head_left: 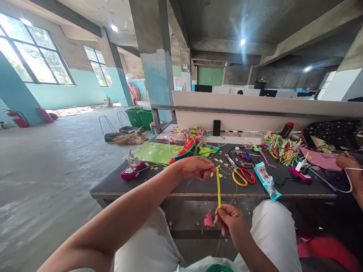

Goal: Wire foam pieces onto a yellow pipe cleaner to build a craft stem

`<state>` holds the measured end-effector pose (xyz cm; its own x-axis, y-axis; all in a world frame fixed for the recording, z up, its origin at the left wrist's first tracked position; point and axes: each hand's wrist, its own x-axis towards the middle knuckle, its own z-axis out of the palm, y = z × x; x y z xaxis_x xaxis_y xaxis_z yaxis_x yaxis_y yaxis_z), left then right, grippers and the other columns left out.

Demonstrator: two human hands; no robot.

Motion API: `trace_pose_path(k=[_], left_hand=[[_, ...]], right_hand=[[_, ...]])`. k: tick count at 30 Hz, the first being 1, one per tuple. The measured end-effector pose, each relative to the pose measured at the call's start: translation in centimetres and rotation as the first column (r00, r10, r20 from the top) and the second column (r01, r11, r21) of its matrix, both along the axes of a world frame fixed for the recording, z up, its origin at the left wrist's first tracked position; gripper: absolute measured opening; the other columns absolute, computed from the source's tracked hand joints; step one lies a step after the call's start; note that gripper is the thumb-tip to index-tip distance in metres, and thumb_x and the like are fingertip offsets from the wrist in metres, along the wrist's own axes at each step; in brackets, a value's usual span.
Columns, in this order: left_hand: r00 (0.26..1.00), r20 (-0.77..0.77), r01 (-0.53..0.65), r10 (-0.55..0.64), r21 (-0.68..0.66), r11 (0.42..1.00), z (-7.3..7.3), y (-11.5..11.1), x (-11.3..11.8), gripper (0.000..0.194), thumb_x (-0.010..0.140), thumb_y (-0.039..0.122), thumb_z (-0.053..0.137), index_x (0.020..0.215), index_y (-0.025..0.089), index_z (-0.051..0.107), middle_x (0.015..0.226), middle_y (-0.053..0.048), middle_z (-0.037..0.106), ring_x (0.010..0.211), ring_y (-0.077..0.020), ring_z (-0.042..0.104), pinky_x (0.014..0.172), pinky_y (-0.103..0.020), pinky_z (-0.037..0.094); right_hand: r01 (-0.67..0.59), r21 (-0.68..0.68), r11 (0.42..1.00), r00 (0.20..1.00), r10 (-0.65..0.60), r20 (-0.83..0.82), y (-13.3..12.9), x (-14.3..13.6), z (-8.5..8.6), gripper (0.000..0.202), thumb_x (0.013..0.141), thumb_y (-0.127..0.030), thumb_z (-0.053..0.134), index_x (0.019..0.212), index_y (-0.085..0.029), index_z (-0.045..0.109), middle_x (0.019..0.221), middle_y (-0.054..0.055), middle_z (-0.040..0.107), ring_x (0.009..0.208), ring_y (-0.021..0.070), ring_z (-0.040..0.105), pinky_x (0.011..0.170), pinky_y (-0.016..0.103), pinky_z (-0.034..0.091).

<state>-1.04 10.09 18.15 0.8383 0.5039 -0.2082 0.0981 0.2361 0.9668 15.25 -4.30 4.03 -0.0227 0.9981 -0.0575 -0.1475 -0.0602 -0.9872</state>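
Since both hands are on the same bit, start with the yellow fuzzy stem (218, 187): it runs nearly straight up and down between them, visually crossing the counter's front edge. Left hand (197, 167) has the top end pinched in its fingertips, over the counter (306, 190). Right hand (231, 219) pinches the bottom end, and it's on the near side of that edge, above the gap between the knees. A thin wire trails down below the right hand.

Just right of the stem are the scissors (237, 168), blades pointing away, one yellow loop and one red, so the closest elbow room that way is taken. Next over, a blue wrapper (266, 180) lies at a slant with its near end right at the front edge. Past it there's a bare strip along the edge, in front of a magenta power strip (301, 175).

Behind the left hand it's crowded: a bundle of colored stems (189, 147), plus a green sheet (155, 152) off to the left. Little paper scraps are scattered around too. Further back, a black phone (216, 127) leans near the white panel (241, 119) closing off the rear. Far right, another person's hand (344, 161) is by some pink paper (320, 160). Loads of open floor (70, 158) left of the counter.
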Motion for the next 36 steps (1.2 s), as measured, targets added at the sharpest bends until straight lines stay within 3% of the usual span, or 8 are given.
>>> trace_pose_path(k=[4, 11, 15, 19, 26, 36], left_hand=[[0.997, 0.054, 0.054, -0.054, 0.004, 0.999, -0.1, 0.0, 0.0, 0.021, 0.076, 0.030, 0.066, 0.080, 0.010, 0.066, 0.045, 0.003, 0.045, 0.046, -0.0094, 0.041, 0.054, -0.026, 0.037], [0.996, 0.086, -0.009, 0.006, 0.029, 1.000, -0.3, -0.1, 0.1, 0.016, 0.074, 0.025, 0.067, 0.073, 0.009, 0.066, 0.038, 0.004, 0.043, 0.040, -0.0084, 0.039, 0.051, -0.025, 0.036], [0.995, 0.083, -0.054, 0.050, 0.047, 0.997, -0.3, -0.5, -1.0, 0.031, 0.076, 0.038, 0.066, 0.089, 0.010, 0.067, 0.063, -0.007, 0.064, 0.058, -0.0147, 0.057, 0.060, -0.028, 0.043], [0.982, 0.159, -0.106, 0.105, -0.001, 0.994, -1.4, -1.2, -2.5, 0.036, 0.081, 0.044, 0.060, 0.093, 0.010, 0.067, 0.082, -0.012, 0.068, 0.072, -0.0160, 0.060, 0.066, -0.027, 0.043], [0.961, 0.249, -0.117, 0.123, -0.038, 0.992, -3.4, -2.6, -2.8, 0.030, 0.079, 0.039, 0.064, 0.081, 0.009, 0.065, 0.066, -0.008, 0.062, 0.059, -0.0118, 0.053, 0.051, -0.021, 0.031], [0.965, 0.223, -0.143, 0.134, 0.025, 0.989, -4.5, -2.0, -2.9, 0.029, 0.076, 0.040, 0.067, 0.081, 0.012, 0.064, 0.050, 0.000, 0.052, 0.049, -0.0093, 0.044, 0.050, -0.021, 0.030]], right_hand=[[-0.014, 0.008, 1.000, 1.000, 0.014, 0.000, 0.0, -0.1, -0.2, 0.042, 0.071, -0.056, 0.063, 0.068, -0.014, 0.061, 0.056, 0.001, 0.063, 0.031, 0.0050, 0.042, 0.033, 0.018, 0.029], [-0.022, -0.021, 1.000, 0.999, 0.021, -0.043, -0.1, -0.7, -0.4, 0.041, 0.070, -0.055, 0.066, 0.068, -0.015, 0.060, 0.055, -0.001, 0.062, 0.029, 0.0043, 0.040, 0.030, 0.018, 0.028], [-0.011, -0.002, 1.000, 0.996, 0.010, -0.088, -0.1, -0.3, -0.4, 0.040, 0.070, -0.054, 0.067, 0.068, -0.015, 0.060, 0.056, 0.000, 0.062, 0.030, 0.0048, 0.041, 0.031, 0.018, 0.029], [0.017, 0.007, 1.000, 0.995, -0.017, -0.097, 0.1, 0.0, -0.3, 0.040, 0.068, -0.054, 0.068, 0.069, -0.015, 0.062, 0.056, 0.000, 0.062, 0.032, 0.0053, 0.042, 0.033, 0.018, 0.029], [0.019, 0.016, 1.000, 0.999, -0.018, -0.048, -0.2, -0.4, 0.2, 0.038, 0.072, -0.052, 0.065, 0.067, -0.015, 0.062, 0.055, -0.001, 0.061, 0.033, 0.0055, 0.042, 0.034, 0.019, 0.028], [0.006, 0.006, 1.000, 0.998, -0.005, -0.059, -0.2, -0.5, -0.2, 0.040, 0.071, -0.055, 0.066, 0.071, -0.015, 0.062, 0.057, 0.001, 0.063, 0.033, 0.0060, 0.043, 0.033, 0.019, 0.031]])
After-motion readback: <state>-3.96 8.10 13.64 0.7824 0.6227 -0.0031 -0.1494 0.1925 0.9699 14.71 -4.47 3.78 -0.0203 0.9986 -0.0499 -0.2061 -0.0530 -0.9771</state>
